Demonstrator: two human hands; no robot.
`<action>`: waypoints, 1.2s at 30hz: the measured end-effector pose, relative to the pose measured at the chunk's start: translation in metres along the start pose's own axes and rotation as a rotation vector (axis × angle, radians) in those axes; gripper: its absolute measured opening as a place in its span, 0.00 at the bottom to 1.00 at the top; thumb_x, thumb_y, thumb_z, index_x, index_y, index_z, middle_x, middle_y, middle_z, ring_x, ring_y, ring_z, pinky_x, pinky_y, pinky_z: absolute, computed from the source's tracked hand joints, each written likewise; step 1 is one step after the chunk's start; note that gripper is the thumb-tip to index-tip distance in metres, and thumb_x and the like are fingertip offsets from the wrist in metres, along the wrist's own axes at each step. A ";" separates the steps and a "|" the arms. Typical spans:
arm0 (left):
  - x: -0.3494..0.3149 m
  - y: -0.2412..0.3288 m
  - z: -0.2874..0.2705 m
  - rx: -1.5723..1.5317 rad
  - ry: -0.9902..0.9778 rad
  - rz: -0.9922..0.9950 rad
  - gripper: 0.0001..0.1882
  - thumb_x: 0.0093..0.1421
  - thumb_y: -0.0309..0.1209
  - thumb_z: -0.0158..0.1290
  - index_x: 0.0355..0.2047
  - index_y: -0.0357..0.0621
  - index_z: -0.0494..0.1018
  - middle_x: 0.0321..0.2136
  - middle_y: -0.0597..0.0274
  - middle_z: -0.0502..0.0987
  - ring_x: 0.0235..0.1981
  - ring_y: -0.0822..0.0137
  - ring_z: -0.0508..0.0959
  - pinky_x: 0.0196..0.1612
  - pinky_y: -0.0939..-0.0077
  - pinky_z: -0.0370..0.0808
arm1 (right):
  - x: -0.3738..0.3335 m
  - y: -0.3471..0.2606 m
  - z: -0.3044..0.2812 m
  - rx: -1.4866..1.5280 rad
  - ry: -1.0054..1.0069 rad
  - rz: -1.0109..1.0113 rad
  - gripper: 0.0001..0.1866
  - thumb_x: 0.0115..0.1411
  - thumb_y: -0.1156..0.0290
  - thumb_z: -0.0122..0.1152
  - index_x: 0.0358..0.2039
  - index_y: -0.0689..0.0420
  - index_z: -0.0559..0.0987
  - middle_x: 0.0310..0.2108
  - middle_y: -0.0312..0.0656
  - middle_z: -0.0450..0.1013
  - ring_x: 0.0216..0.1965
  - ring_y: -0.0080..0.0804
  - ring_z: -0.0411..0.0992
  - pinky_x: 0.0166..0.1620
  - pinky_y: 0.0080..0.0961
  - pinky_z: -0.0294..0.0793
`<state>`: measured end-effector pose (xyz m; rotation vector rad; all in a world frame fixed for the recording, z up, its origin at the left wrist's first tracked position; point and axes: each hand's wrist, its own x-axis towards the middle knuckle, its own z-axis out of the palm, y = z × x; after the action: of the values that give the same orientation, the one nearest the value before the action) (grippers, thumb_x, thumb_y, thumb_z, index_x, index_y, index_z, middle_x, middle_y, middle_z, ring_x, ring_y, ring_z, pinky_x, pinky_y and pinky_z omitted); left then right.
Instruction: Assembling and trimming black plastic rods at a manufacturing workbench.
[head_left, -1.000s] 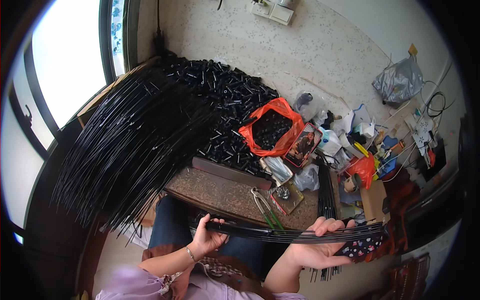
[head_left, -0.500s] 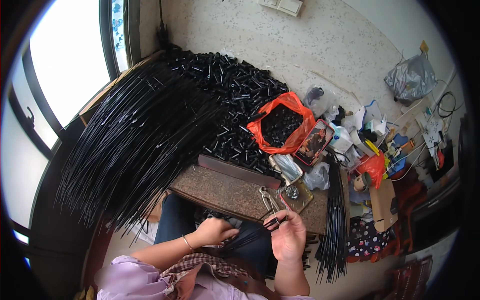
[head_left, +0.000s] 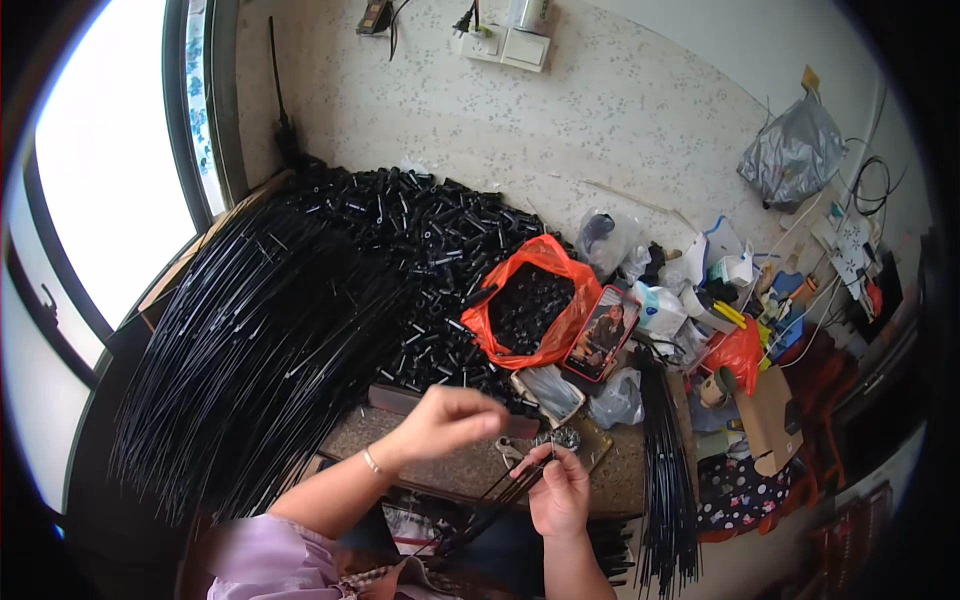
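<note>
My right hand (head_left: 560,495), in front of the table's near edge, pinches several thin black rods (head_left: 490,510) that slant down to the left over my lap. My left hand (head_left: 445,422), with a bracelet at the wrist, hovers above the near part of the table. Its fingers are curled together and slightly blurred; anything in them is hidden. Beyond it spreads a heap of short black tubes (head_left: 400,215). A metal tool (head_left: 508,450) lies partly hidden near the right fingertips, with a silvery coil-like clump (head_left: 560,437) close by.
A large bundle of thin black rods (head_left: 250,330) covers the left side; a smaller bundle (head_left: 668,480) hangs at the right edge. An orange bag (head_left: 478,325) holds small black parts. Beside it are a propped phone (head_left: 605,335), an open box (head_left: 550,398), and clutter with a cardboard box (head_left: 772,420).
My left hand has risen from my lap to above the table's near edge. My right hand keeps hold of the rods. The whole view has shifted, showing more wall.
</note>
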<state>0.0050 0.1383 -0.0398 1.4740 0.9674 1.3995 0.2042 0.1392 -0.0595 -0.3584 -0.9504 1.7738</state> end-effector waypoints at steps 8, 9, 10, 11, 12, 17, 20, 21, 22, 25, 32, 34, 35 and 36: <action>0.181 -0.160 -0.049 1.330 0.273 0.326 0.08 0.51 0.30 0.49 0.25 0.40 0.75 0.29 0.57 0.73 0.29 0.59 0.76 0.30 0.66 0.75 | 0.032 0.004 -0.018 -0.056 0.083 0.037 0.12 0.57 0.71 0.55 0.40 0.63 0.74 0.29 0.41 0.72 0.30 0.31 0.71 0.41 0.32 0.72; 0.188 -0.163 -0.044 1.587 0.256 0.187 0.08 0.50 0.30 0.48 0.24 0.42 0.75 0.29 0.57 0.72 0.30 0.59 0.76 0.29 0.65 0.75 | 0.031 0.000 -0.021 -0.062 0.079 0.046 0.12 0.57 0.72 0.55 0.41 0.63 0.74 0.29 0.41 0.72 0.32 0.31 0.71 0.42 0.33 0.72; 0.193 -0.165 -0.038 1.582 0.248 0.206 0.08 0.50 0.30 0.48 0.24 0.42 0.75 0.29 0.57 0.72 0.30 0.59 0.76 0.29 0.65 0.75 | 0.031 -0.002 -0.025 -0.065 0.087 0.030 0.12 0.57 0.72 0.55 0.41 0.63 0.74 0.29 0.41 0.72 0.32 0.31 0.71 0.42 0.33 0.72; 0.195 -0.167 -0.032 1.559 0.220 0.143 0.07 0.50 0.29 0.47 0.23 0.42 0.75 0.27 0.58 0.72 0.29 0.59 0.76 0.27 0.65 0.75 | 0.031 -0.004 -0.028 -0.082 0.114 0.042 0.12 0.57 0.72 0.55 0.41 0.63 0.73 0.29 0.42 0.72 0.32 0.31 0.71 0.42 0.33 0.72; 0.197 -0.166 -0.025 1.535 0.188 0.081 0.07 0.49 0.29 0.47 0.21 0.43 0.75 0.26 0.58 0.71 0.28 0.59 0.76 0.25 0.65 0.76 | 0.030 -0.006 -0.031 -0.099 0.143 0.053 0.12 0.57 0.72 0.55 0.41 0.63 0.73 0.29 0.42 0.72 0.33 0.31 0.71 0.42 0.33 0.72; 0.182 -0.142 -0.053 1.339 0.054 0.026 0.07 0.46 0.26 0.51 0.28 0.41 0.74 0.30 0.52 0.74 0.29 0.54 0.77 0.31 0.67 0.76 | 0.026 -0.005 -0.023 -0.107 0.206 0.086 0.11 0.57 0.72 0.54 0.40 0.63 0.73 0.30 0.42 0.72 0.33 0.31 0.71 0.42 0.30 0.71; 0.151 -0.101 -0.050 0.712 0.308 0.154 0.12 0.47 0.23 0.53 0.35 0.38 0.72 0.26 0.56 0.74 0.28 0.63 0.77 0.30 0.71 0.74 | 0.024 -0.007 -0.018 -0.122 0.201 0.089 0.10 0.57 0.72 0.54 0.39 0.62 0.73 0.30 0.42 0.73 0.33 0.31 0.71 0.42 0.28 0.71; 0.130 -0.079 -0.041 0.356 0.310 0.059 0.15 0.49 0.23 0.53 0.39 0.38 0.70 0.23 0.62 0.73 0.26 0.72 0.75 0.29 0.78 0.72 | 0.021 -0.008 -0.019 -0.135 0.180 0.083 0.10 0.58 0.72 0.54 0.39 0.62 0.73 0.30 0.42 0.73 0.33 0.31 0.71 0.42 0.28 0.71; 0.107 -0.061 -0.024 -0.187 0.246 -0.008 0.13 0.51 0.23 0.51 0.39 0.39 0.70 0.23 0.67 0.72 0.23 0.76 0.72 0.29 0.83 0.70 | 0.016 -0.008 -0.021 -0.150 0.169 0.077 0.10 0.58 0.72 0.54 0.38 0.62 0.73 0.30 0.42 0.73 0.33 0.31 0.71 0.42 0.28 0.71; 0.040 -0.045 0.006 -0.791 0.112 -0.188 0.09 0.52 0.20 0.46 0.35 0.37 0.71 0.30 0.60 0.74 0.23 0.72 0.73 0.30 0.80 0.72 | 0.007 -0.007 -0.002 -0.113 0.030 0.026 0.11 0.57 0.69 0.55 0.37 0.62 0.72 0.28 0.42 0.72 0.32 0.31 0.71 0.42 0.28 0.70; -0.057 0.025 0.023 -1.005 0.030 -0.085 0.06 0.56 0.23 0.51 0.33 0.35 0.72 0.38 0.45 0.72 0.28 0.68 0.76 0.29 0.78 0.78 | -0.032 0.008 0.064 -0.127 -0.207 0.016 0.11 0.56 0.69 0.56 0.35 0.64 0.72 0.33 0.44 0.71 0.33 0.32 0.70 0.39 0.29 0.70; -0.079 0.038 0.022 -1.023 0.025 -0.046 0.06 0.54 0.21 0.52 0.33 0.33 0.72 0.39 0.43 0.71 0.28 0.66 0.77 0.27 0.75 0.80 | -0.043 0.009 0.072 -0.115 -0.214 -0.003 0.10 0.56 0.70 0.57 0.34 0.65 0.71 0.34 0.45 0.71 0.33 0.33 0.71 0.37 0.30 0.72; -0.084 0.041 0.020 -0.983 -0.018 0.050 0.07 0.54 0.21 0.52 0.34 0.33 0.72 0.40 0.42 0.70 0.29 0.65 0.77 0.27 0.74 0.80 | -0.044 0.008 0.075 -0.115 -0.265 0.011 0.10 0.56 0.71 0.56 0.34 0.65 0.71 0.34 0.45 0.71 0.33 0.34 0.71 0.36 0.31 0.73; -0.089 0.043 0.018 -0.943 -0.065 0.147 0.08 0.53 0.20 0.52 0.35 0.33 0.72 0.42 0.40 0.69 0.29 0.63 0.77 0.28 0.73 0.80 | -0.046 0.006 0.078 -0.117 -0.314 0.022 0.10 0.56 0.71 0.56 0.34 0.65 0.71 0.34 0.45 0.72 0.34 0.34 0.71 0.35 0.31 0.74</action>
<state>0.0158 0.0388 -0.0284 0.8593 0.0795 1.5760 0.1697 0.0639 -0.0231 -0.1653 -1.2799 1.8319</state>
